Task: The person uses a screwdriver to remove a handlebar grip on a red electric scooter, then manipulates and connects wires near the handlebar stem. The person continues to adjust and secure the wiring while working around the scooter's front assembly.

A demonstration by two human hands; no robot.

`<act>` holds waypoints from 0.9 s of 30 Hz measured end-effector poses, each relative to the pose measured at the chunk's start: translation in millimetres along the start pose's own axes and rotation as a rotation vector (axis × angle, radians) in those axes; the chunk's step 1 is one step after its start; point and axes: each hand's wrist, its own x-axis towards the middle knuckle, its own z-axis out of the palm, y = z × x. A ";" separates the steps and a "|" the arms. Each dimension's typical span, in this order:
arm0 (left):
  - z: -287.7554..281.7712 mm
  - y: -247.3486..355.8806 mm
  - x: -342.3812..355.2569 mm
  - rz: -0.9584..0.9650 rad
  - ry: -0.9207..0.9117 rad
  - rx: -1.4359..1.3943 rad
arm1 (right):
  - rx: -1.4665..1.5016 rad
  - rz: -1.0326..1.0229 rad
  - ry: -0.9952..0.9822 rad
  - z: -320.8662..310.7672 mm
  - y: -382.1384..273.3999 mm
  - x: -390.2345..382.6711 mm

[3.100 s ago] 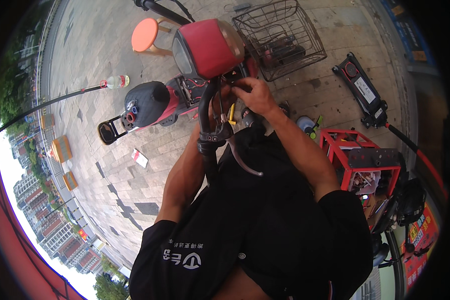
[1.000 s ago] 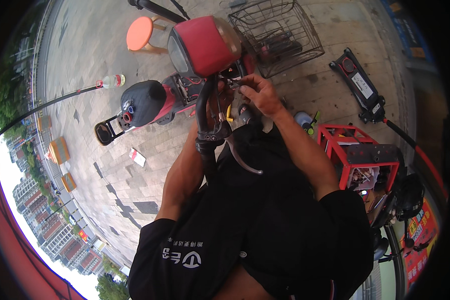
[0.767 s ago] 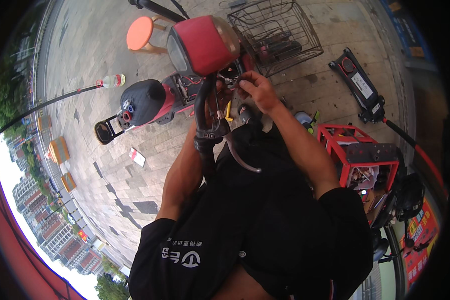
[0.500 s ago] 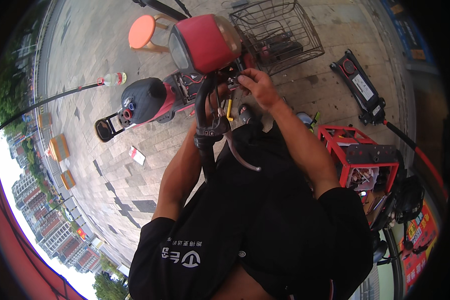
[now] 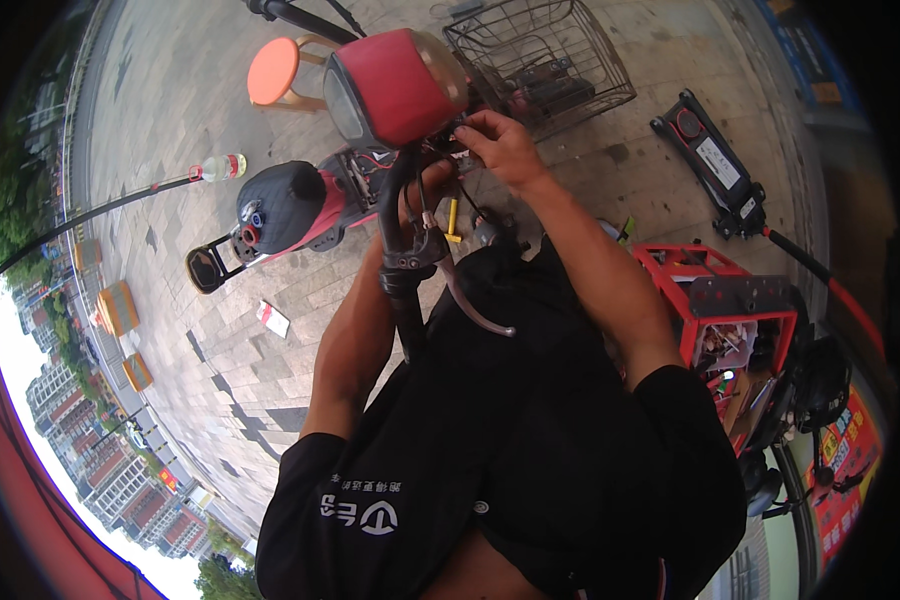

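Observation:
The electric scooter's red front cover (image 5: 400,85) is at the top middle, with its handlebar (image 5: 402,262) running down toward me. My right hand (image 5: 500,148) is at the lower right edge of the cover. Its thumb and fingers are pinched together on something small that I cannot make out. My left hand (image 5: 430,185) reaches behind the handlebar to the wires under the cover, its fingers mostly hidden. A silver brake lever (image 5: 478,312) curves out between my forearms. The scooter's dark quilted seat (image 5: 278,203) lies to the left.
A wire basket (image 5: 595,60) is beyond my right hand. At the right are a floor jack (image 5: 715,165) and a red tool rack (image 5: 667,263) with small parts. An orange stool (image 5: 274,72) stands far left, and a yellow-handled tool (image 5: 453,220) is below my hands.
My right hand has moved slightly up and left, closer to the cover's lower edge. My left hand remains under the cover. The whole view has shifted a little.

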 end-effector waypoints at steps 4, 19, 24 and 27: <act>5.1 3.1 -2.6 -0.056 0.025 -0.094 | -0.037 -0.037 -0.036 -2.1 -0.4 -0.5; -3.9 -2.3 -1.2 -0.114 0.058 -0.194 | 0.108 0.052 -0.380 -17.7 -19.7 6.6; -13.9 -7.6 2.6 -0.144 0.004 -0.208 | 0.036 -0.035 -0.255 -10.6 -15.8 5.2; -19.3 -9.1 5.3 -0.190 -0.012 -0.232 | -0.015 -0.106 -0.133 -2.2 -8.3 1.1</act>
